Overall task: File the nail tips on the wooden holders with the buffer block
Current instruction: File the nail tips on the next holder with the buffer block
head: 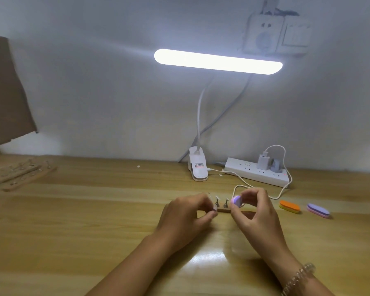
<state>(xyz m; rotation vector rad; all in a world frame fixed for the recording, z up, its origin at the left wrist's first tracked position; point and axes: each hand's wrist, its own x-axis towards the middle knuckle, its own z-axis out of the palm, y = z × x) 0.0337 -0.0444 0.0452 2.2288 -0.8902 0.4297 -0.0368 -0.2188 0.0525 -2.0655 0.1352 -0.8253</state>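
Observation:
A narrow wooden holder (223,211) lies on the table between my hands, with small metal stands carrying pale nail tips (217,198). My left hand (187,212) pinches one stand with a nail tip at the holder's left end. My right hand (254,208) grips a purple buffer block (237,200) by thumb and fingers, its end just right of the nail tips. Much of the holder is hidden behind both hands.
An orange-and-yellow buffer block (289,206) and a purple one (318,210) lie to the right. Behind stand a white clip lamp base (198,166), a power strip (257,171) and a charger cable (241,184). More wooden holders (19,174) lie far left.

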